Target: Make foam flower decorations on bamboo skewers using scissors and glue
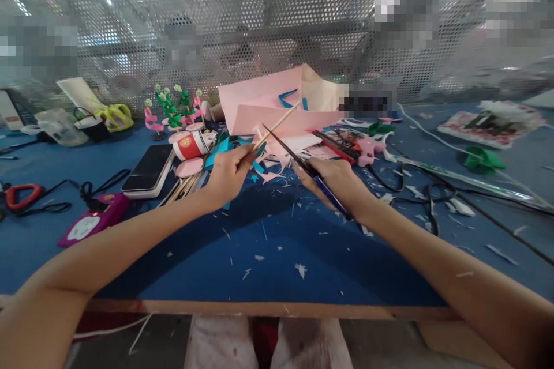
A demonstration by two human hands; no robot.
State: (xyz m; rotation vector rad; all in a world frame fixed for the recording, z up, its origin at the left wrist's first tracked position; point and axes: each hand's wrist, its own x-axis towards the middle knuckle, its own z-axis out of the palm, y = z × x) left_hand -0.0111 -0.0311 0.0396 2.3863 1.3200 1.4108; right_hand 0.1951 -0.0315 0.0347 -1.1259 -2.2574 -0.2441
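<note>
Left grip first: your left hand [231, 173] has thumb and fingers pinching a pale stick [283, 119], far end angled up and away. A bit of teal shows at the fingertips; can't tell if it's attached. Your right hand [341, 181] is wrapped round what looks like scissors [288, 151], blue handle in the palm, dark blade up by the stick. Can't tell if the blade touches it or how wide it's open.

Progress, judged from this view: small curly paper plants [173, 106] stand upright at back left, look made up. Your stick looks bare along its far part, so that piece reads as unfinished. Plenty of cutting looks done, going by the paper scraps [300, 270] over the blue table [203, 265].

Just behind your hands, big folded pink paper [259, 95] stands up and backs the stick, with loose offcuts crowding under it. Left side: red-and-white paper cup [190, 146] on its side, pink disc [189, 167] beside it, black-topped device [149, 170], purple box [93, 219] with a lead. Right side: pink tool-like item [370, 150], white cable [433, 138], white-topped bunch [515, 115] further off. Clutter's tight behind the hands; leads could snag to the right.
</note>
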